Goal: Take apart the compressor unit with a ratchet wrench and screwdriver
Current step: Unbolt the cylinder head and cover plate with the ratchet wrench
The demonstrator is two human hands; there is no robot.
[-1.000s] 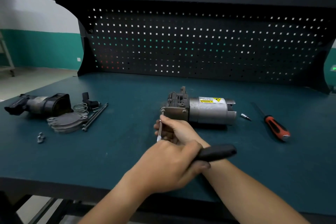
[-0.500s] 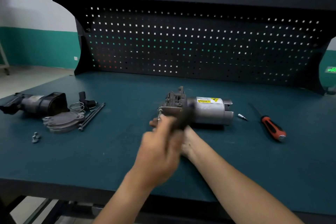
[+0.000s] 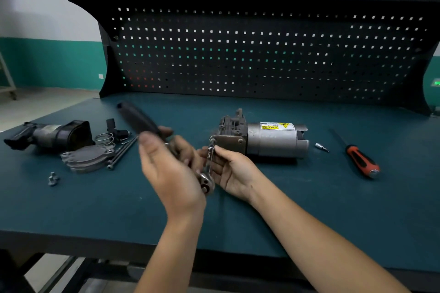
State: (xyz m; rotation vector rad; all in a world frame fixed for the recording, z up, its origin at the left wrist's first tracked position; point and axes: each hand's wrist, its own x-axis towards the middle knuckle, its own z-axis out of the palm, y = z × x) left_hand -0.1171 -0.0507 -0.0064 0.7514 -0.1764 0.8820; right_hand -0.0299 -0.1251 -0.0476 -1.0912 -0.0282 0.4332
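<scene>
A person works at a bench (image 3: 71, 204) covered with a dull teal mat, seen from above and behind both bare forearms. The compressor unit (image 3: 271, 140) lies on its side at mid-bench: a smooth silver metal cylinder with a yellow warning label, joined at its left end to a rough, brownish cast block faced by a flat square plate.

The left hand (image 3: 173, 173) wraps around the ratchet wrench (image 3: 206, 183), thumb up and palm toward the camera. The wrench's black handle (image 3: 139, 120) angles up and to the left and is smeared by motion, so its texture cannot be made out, and the hand hides where the handle meets the round chrome head. A thin chrome extension bar (image 3: 209, 157) runs from the head up to a bolt at the plate's lower left corner. The right hand (image 3: 232, 171) pinches this bar between thumb and curled fingers (image 3: 221, 150), just beside the plate.

To the right lie a small metal bit (image 3: 321, 147) and a screwdriver (image 3: 362, 162) with a red and black grip. At the left lie removed parts: a black housing (image 3: 52, 135), a wire spring (image 3: 104, 138), stacked grey plates (image 3: 88, 157), long thin bolts (image 3: 122, 152) and a small fitting (image 3: 53, 178). A black pegboard (image 3: 262, 54) stands behind; a poster above it is cut off.
</scene>
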